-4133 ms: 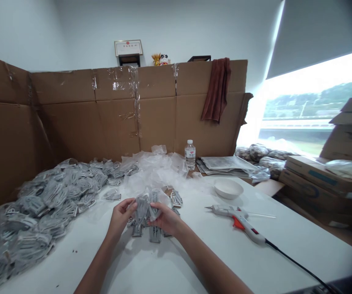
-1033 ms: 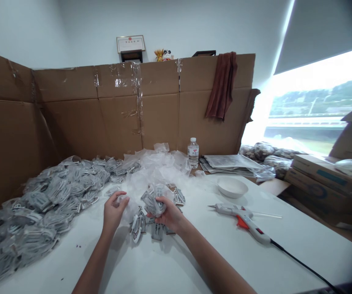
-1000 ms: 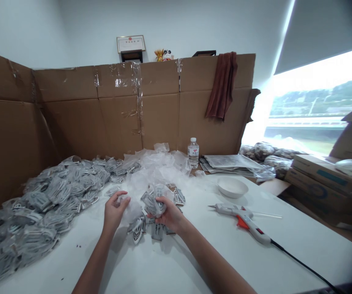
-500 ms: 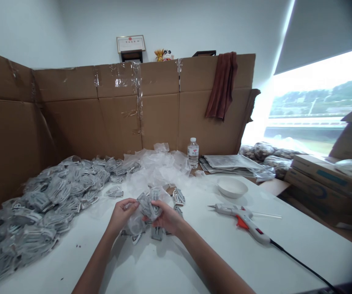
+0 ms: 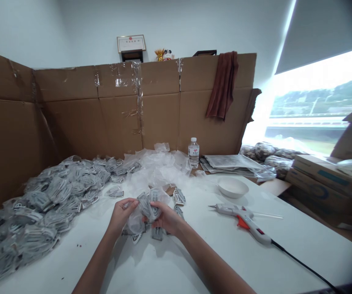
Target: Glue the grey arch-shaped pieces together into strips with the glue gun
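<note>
Above the middle of the white table, both hands hold a clear plastic bag (image 5: 154, 200) with grey and white flat pieces in it. My left hand (image 5: 122, 212) pinches the bag's left edge between thumb and fingers. On the other side, my right hand (image 5: 165, 217) grips it with the thumb on top; its other fingers are partly hidden below. Several loose grey-and-white flat pieces lie under and around the hands, among them a striped piece (image 5: 179, 197) just beyond the right hand and a grey piece (image 5: 157, 233) beneath it.
A heap of bagged grey pieces (image 5: 50, 200) covers the table's left side. Crumpled clear bags (image 5: 160, 165) lie behind the hands, beside a water bottle (image 5: 193, 153). At right are a white bowl (image 5: 232, 188) and a corded glue gun (image 5: 243, 220). Cardboard walls (image 5: 160, 118) stand behind.
Both hands keep their hold on the bag, almost in the same place. The bag's top has shifted slightly; nothing else on the table has moved.
</note>
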Available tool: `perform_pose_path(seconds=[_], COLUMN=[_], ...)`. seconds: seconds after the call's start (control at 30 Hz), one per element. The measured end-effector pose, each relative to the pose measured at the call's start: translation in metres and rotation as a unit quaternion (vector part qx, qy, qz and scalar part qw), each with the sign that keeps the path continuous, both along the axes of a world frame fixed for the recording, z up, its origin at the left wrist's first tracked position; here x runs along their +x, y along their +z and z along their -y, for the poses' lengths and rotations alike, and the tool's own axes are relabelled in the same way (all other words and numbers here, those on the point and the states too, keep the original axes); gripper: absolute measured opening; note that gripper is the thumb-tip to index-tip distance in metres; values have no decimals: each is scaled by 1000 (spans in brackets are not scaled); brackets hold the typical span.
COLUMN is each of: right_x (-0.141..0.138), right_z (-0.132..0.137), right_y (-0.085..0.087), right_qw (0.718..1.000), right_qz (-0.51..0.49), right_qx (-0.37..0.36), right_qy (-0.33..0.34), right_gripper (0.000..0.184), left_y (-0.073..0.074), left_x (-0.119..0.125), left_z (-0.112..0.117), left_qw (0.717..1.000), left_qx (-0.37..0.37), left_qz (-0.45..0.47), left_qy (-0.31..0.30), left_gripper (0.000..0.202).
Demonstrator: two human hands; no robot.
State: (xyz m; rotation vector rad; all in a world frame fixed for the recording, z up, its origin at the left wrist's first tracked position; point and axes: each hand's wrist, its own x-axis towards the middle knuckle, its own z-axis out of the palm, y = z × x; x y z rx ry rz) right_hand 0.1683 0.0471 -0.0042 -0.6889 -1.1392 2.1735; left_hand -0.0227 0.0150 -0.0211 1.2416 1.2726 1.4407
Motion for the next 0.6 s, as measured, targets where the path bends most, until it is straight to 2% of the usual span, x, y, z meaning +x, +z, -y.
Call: perform_pose_path(seconds=[0.23,0.6], right_x=[3,6], right_z=[-7,-9], right_y=[-1,5], right_qw=[998,995], right_qz=[15,10], right_qx=[-28,-50], right_qy=[-63,-90], right_gripper=[39,43], left_y=[2,1], left_x=[-9,-26], left_z=[2,-1], left_qw=[994,983], left_qx=[10,-11], left_qz=[84,131], left_qy=[66,130], left_gripper=[23,26])
